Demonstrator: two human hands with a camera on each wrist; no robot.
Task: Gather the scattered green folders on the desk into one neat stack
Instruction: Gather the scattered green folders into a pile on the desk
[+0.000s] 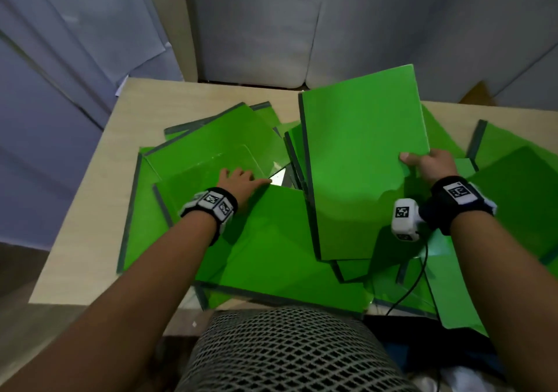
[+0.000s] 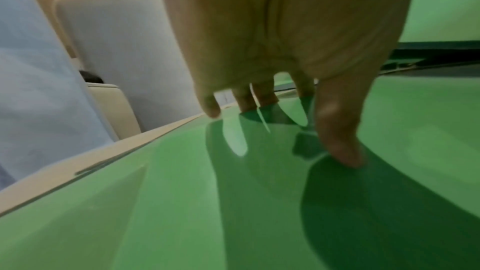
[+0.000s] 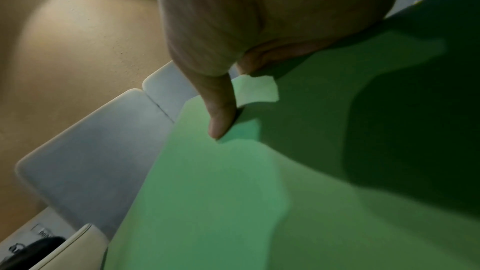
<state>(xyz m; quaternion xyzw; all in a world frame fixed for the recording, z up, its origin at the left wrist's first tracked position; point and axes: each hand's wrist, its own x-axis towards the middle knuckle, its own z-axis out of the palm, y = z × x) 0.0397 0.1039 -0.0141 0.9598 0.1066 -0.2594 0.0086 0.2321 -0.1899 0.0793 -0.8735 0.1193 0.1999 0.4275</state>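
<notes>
Several green folders with dark spines lie scattered and overlapping across the desk [image 1: 90,204]. My right hand [image 1: 428,164] grips the right edge of one green folder [image 1: 362,165], thumb on top, holding it lifted and tilted above the pile; the right wrist view shows the thumb [image 3: 221,114] pressed on that folder [image 3: 233,192]. My left hand [image 1: 241,180] lies flat with straight fingers on a glossy folder [image 1: 211,156] at the pile's left centre. In the left wrist view its fingertips [image 2: 340,147] touch the green cover [image 2: 182,202].
The light wooden desk shows bare strips at its left and far edges. Grey padded panels [image 1: 256,23] stand behind it. A black cable [image 1: 416,283] runs from my right wrist over the folders at the near right. My patterned clothing [image 1: 287,352] is at the near edge.
</notes>
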